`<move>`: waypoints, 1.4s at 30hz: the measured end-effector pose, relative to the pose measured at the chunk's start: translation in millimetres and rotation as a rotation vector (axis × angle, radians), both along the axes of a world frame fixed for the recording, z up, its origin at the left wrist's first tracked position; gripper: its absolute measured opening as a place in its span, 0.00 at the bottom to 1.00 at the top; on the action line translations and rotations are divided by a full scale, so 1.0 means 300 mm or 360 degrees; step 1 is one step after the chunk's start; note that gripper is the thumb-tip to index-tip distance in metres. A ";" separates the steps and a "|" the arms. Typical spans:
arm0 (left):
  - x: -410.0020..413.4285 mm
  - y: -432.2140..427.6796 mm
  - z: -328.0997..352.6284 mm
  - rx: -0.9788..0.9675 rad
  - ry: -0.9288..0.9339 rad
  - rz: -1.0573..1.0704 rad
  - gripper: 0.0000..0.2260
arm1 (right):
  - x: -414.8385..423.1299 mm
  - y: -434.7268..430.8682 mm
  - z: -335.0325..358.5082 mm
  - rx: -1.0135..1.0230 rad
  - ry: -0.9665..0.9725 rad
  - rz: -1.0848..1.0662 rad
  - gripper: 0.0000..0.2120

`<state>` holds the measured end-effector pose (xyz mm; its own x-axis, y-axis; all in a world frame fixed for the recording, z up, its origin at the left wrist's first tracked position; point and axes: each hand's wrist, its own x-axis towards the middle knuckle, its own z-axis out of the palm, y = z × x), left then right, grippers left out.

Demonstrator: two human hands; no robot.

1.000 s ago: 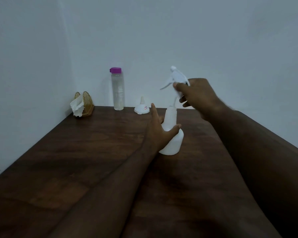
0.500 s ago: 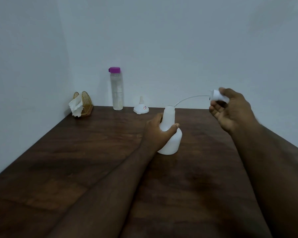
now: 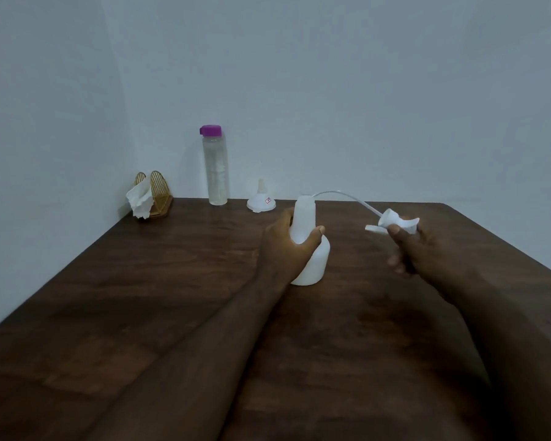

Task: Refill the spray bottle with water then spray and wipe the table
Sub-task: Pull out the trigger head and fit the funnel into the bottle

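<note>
Left hand (image 3: pixel 285 249) grips the spray bottle (image 3: pixel 317 264); right hand (image 3: pixel 425 251) has lowered the pinched spray head (image 3: pixel 395 222).

Beyond our left hand (image 3: pixel 286 247) gripping the spray bottle (image 3: pixel 314 265) stand the funnel (image 3: pixel 261 202) and water bottle (image 3: pixel 216 173); the dip tube (image 3: pixel 337 192) spans rightward; leftward, open table (image 3: pixel 172 281).

Far corner of the dark wooden tabletop (image 3: pixel 140 281), left of the frame: we see a gold wire napkin holder (image 3: pixel 161 192) with arched sides on a brown base, standing upright close to the left wall (image 3: pixel 45 122). A crumpled white napkin (image 3: pixel 139 200) spills from its near side. Behind it, the left wall meets the back wall (image 3: pixel 363 90) in a vertical corner. Both walls are plain, pale blue-grey and dimly lit.
</note>
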<state>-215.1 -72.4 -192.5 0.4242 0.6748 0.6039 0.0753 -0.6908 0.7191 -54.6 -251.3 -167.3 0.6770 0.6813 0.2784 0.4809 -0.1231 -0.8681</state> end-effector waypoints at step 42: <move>0.004 0.021 -0.020 0.0064 -0.0103 0.0180 0.20 | 0.017 -0.006 -0.016 0.0688 0.0873 0.0472 0.14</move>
<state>-213.9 -66.0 -198.6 0.3064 0.6909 0.6548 0.1086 -0.7087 0.6971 -49.6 -253.2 -172.2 0.6008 0.7631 0.2382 -0.0738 0.3497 -0.9340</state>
